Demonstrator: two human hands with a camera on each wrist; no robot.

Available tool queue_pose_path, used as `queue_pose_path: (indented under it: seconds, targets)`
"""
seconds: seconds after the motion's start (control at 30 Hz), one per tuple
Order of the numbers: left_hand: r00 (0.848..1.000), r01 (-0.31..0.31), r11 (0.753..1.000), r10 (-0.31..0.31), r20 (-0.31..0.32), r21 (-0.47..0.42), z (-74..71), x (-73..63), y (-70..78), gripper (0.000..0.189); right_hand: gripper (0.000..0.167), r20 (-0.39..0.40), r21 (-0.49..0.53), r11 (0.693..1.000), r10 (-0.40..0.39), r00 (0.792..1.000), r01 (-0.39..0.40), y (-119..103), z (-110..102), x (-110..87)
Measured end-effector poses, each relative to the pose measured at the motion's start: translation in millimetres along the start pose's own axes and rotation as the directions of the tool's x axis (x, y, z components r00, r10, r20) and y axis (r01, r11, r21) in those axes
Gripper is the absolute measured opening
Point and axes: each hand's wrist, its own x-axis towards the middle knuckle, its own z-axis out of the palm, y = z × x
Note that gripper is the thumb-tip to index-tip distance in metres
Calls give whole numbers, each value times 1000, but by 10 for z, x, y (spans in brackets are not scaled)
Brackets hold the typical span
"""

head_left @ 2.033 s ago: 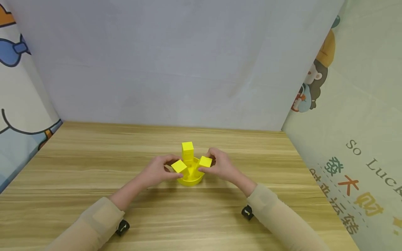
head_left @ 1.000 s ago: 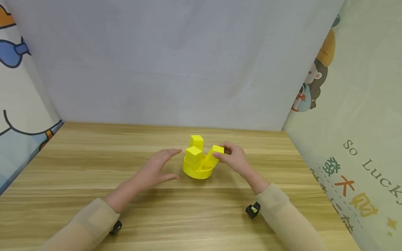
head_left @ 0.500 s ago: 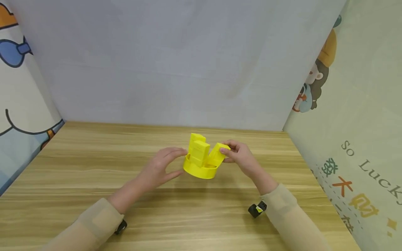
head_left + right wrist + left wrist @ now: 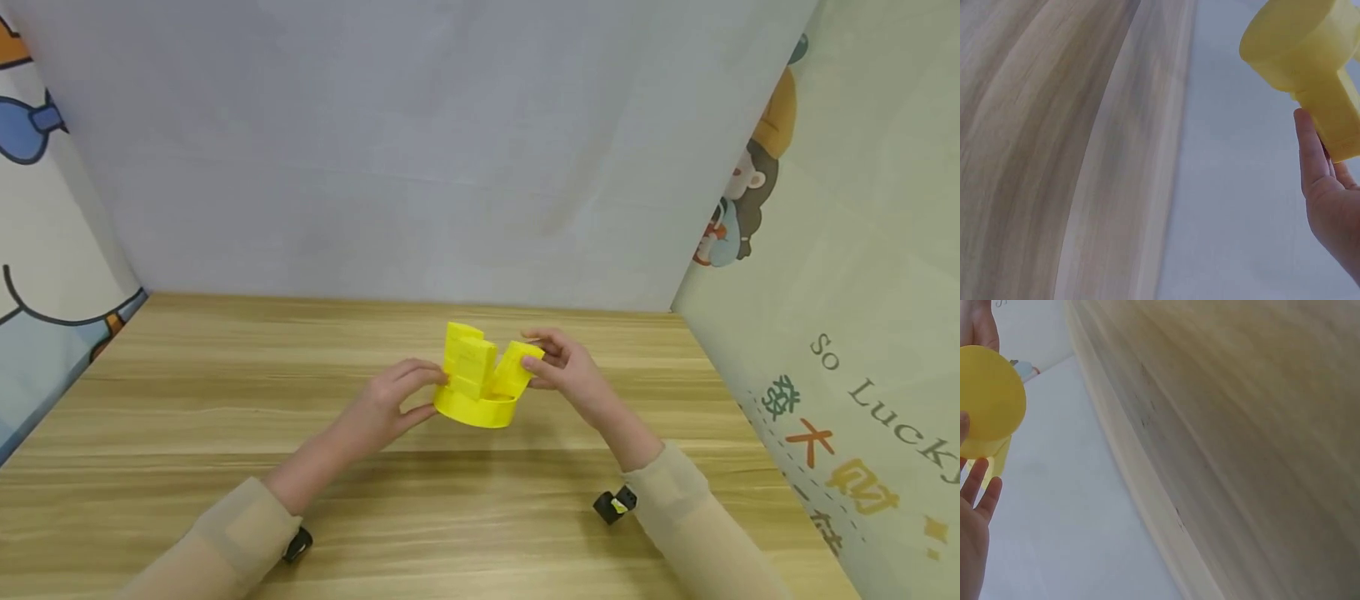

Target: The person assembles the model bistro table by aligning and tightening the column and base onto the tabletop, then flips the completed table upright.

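Observation:
A yellow plastic piece [image 4: 475, 412] has a round, shallow base and three blocky posts standing up from its inside. It is held above the table, tilted so that the base's outer wall faces me. My left hand [image 4: 382, 408] grips the base's left edge between thumb and fingers. On the other side, my right hand [image 4: 577, 375] holds the right post [image 4: 517, 367], thumb in front and fingers behind. The left wrist view shows the smooth round underside [image 4: 994, 394]. In the right wrist view, a post [image 4: 1332, 119] lies against the right hand's fingers.
A wood-grain table [image 4: 225, 358] lies under both hands. A plain pale cloth [image 4: 375, 167] hangs behind it. Printed cloths stand at the left [image 4: 67, 233] and right [image 4: 862, 275]. A black wrist camera [image 4: 615, 505] hangs beneath the right sleeve, another [image 4: 297, 545] beneath the left.
The piece has risen off the table, shifted right and tilted. My left hand let go of the left post and then took the base's edge. My right hand stays at its post.

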Motion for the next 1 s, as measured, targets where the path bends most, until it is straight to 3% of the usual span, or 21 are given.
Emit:
queue_pose_path:
  seconds: [0.17,0.33,0.43,0.53,0.67,0.8,0.9,1.0]
  targets:
    - [998,59,998,-59,-14,-11,-51,12,13,47,57,-40,-101,991,-90,995,86,-49,11,-43]
    - [995,98,995,-98,-23,6,-113,31,33,45,58,-25,-164,964,-216,976,210,-98,30,-87]
    - [989,147,989,-147,-29,-4,-149,52,57,43,60,6,-216,936,-285,959,279,-113,50,-130]
    - [972,232,972,-233,-24,-44,-191,80,95,41,65,44,-305,893,-335,941,332,-159,98,-203]
    - [929,369,917,-370,23,-155,-247,125,154,38,72,107,-433,805,-401,910,406,-251,193,-318]
    - [860,508,823,-501,97,-255,-287,160,206,36,80,159,-514,696,-498,852,502,-168,240,-313]
    - [812,582,761,-565,148,-288,-323,187,177,35,87,176,-523,639,-567,805,565,-31,258,-210]
    - [773,632,711,-607,187,-308,-347,208,142,35,93,182,-521,607,-608,773,600,51,280,-133]
